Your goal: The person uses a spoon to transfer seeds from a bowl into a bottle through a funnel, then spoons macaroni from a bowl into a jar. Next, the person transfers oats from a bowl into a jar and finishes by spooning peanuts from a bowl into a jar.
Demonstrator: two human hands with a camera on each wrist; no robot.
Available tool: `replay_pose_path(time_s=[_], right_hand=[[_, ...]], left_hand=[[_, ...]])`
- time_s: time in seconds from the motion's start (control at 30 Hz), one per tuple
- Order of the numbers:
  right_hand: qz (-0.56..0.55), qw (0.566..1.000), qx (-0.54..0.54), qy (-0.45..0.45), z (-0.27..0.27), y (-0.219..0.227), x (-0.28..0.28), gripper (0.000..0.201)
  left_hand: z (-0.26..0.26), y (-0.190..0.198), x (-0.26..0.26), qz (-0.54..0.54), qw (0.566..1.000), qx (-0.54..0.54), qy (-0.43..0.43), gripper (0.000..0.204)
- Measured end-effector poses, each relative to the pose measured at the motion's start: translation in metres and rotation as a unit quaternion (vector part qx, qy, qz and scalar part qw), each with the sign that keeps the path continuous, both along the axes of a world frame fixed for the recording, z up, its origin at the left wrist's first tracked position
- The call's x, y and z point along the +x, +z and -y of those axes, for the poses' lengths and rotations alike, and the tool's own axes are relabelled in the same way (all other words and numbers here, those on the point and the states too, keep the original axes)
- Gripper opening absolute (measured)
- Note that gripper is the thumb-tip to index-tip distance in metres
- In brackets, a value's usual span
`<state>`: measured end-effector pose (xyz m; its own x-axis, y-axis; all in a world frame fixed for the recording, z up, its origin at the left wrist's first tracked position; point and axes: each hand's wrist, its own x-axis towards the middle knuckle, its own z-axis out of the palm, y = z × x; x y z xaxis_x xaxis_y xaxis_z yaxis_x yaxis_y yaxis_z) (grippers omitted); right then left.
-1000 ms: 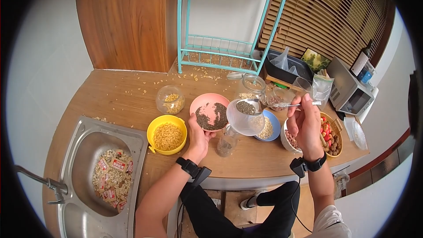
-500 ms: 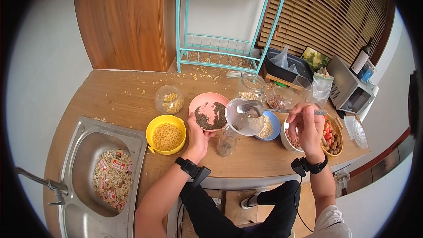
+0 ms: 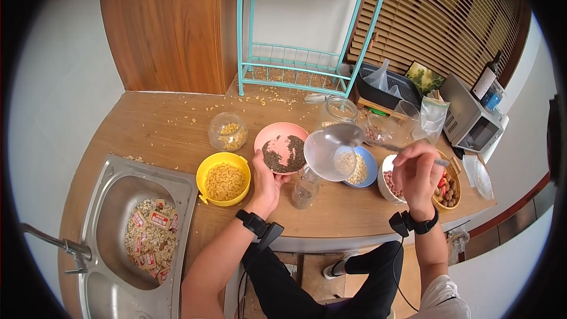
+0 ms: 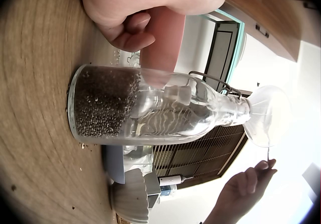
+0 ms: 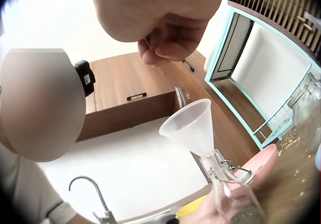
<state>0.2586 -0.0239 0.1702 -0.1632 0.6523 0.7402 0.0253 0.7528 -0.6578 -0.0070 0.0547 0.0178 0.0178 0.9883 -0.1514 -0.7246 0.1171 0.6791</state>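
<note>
My left hand (image 3: pixel 267 189) grips the edge of a pink bowl (image 3: pixel 273 132) holding dark seeds (image 3: pixel 272 159). Just right of it stands a glass swing-top bottle (image 4: pixel 175 108) with a translucent funnel (image 5: pixel 193 126) set in its neck. Dark seeds (image 4: pixel 105 101) fill the bottle's lower part. In the head view, my right hand (image 3: pixel 415 171) pinches a metal spoon (image 3: pixel 345 135) by its handle, the blurred spoon head over the funnel's right rim. No seeds show on the spoon. The right wrist view shows the curled fingers (image 5: pixel 173 46) above the funnel, with most of the spoon hidden.
Left of the pink bowl are a yellow bowl (image 3: pixel 204 171) of pasta and a round jar (image 3: pixel 220 123). To the right are a blue plate (image 3: pixel 371 168), a white bowl (image 3: pixel 384 186) and a basket (image 3: pixel 453 168). A sink (image 3: pixel 100 218) lies left; a turquoise rack (image 3: pixel 241 35) stands behind.
The spoon, heaped with seeds over the funnel at first, has tipped and emptied, then shifted slightly right. My left hand and the pink bowl have stayed almost still.
</note>
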Motion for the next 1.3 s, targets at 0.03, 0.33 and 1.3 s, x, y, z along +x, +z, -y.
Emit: replay_pose_path(time_s=[0.03,0.33,1.3], right_hand=[[-0.076,0.997,-0.025,0.013,-0.005,-0.003,0.0,0.04],[-0.168,0.975,-0.134,-0.053,-0.061,-0.041,-0.023,0.038],[0.176,0.97,-0.119,-0.122,-0.091,-0.089,-0.044,0.026]], left_hand=[[0.0,0.0,0.0,-0.003,1.0,0.004,-0.004,0.054],[0.0,0.0,-0.001,-0.007,1.0,-0.017,-0.005,0.055],[-0.002,-0.002,-0.003,-0.001,1.0,-0.007,-0.019,0.056]])
